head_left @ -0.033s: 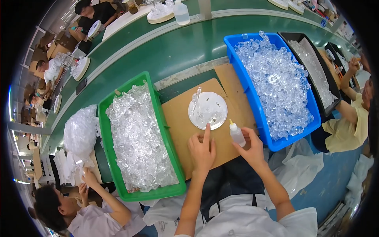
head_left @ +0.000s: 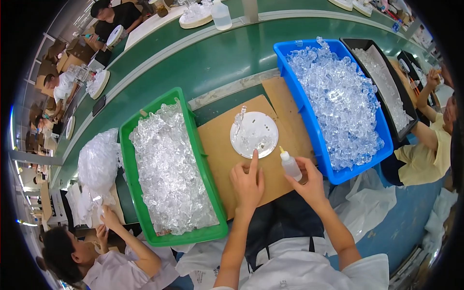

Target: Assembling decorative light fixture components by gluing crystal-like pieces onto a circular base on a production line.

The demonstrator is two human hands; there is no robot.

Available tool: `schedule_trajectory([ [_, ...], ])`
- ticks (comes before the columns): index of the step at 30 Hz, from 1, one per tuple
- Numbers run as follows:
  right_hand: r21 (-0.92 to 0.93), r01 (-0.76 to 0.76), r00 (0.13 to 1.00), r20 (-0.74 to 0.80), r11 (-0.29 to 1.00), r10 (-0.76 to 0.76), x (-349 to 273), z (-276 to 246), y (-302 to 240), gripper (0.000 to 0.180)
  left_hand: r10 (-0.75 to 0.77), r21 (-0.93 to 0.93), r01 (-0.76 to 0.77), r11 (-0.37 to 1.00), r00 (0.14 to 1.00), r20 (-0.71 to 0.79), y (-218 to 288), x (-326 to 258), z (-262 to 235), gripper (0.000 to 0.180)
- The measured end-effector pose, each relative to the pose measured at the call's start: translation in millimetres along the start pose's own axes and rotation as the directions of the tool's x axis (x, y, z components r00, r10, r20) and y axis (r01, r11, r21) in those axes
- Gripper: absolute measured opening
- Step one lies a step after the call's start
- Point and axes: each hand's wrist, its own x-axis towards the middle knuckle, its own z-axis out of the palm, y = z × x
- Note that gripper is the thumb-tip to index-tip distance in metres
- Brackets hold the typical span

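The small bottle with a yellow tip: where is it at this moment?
In the head view, the bottle is in the right hand, right of centre, between the white disc and the blue bin.

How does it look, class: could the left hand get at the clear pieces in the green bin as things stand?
Probably yes: the left hand looks empty, the green bin stands open just to its left, and the clear pieces lie heaped, uncovered.

Bright, even light flared white on the clear pieces (head_left: 335, 101) in the blue bin (head_left: 306, 108) and left a sheen on the green bench (head_left: 232, 60), while the fisheye lens bowed straight edges toward a black rim and distant figures (head_left: 64, 88) looked soft.
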Motion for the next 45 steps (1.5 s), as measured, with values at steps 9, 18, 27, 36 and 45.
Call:
schedule_trajectory([
  [9, -0.096, -0.063, 0.990, 0.120, 0.993, 0.074, 1.2, -9.3, -7.8, 0.040, 0.004, 0.125, -0.011, 0.992, 0.998, 0.057, -0.7, 5.9, 1.5, 0.058],
  [18, -0.222, -0.038, 0.994, 0.088, 0.974, 0.059, 11.7, 1.8, -8.1, 0.033, 0.000, 0.134, -0.009, 0.991, 0.998, 0.068, 0.3, 7.5, -3.0, 0.058],
  [27, -0.195, -0.042, 0.994, 0.090, 0.980, 0.061, 2.8, 9.0, -14.8, 0.034, 0.008, 0.155, -0.018, 0.988, 0.998, 0.063, -1.8, 7.7, -2.6, 0.058],
  [36, -0.211, -0.015, 0.995, 0.090, 0.977, 0.035, -3.4, 18.4, -18.0, 0.035, -0.001, 0.180, -0.012, 0.984, 0.998, 0.069, -3.8, 6.2, -1.0, 0.058],
  [45, -0.182, 0.000, 0.995, 0.097, 0.983, 0.018, -7.1, 19.5, -19.4, 0.033, -0.022, 0.193, 0.001, 0.981, 0.994, 0.107, -4.7, 4.8, -0.9, 0.060],
])
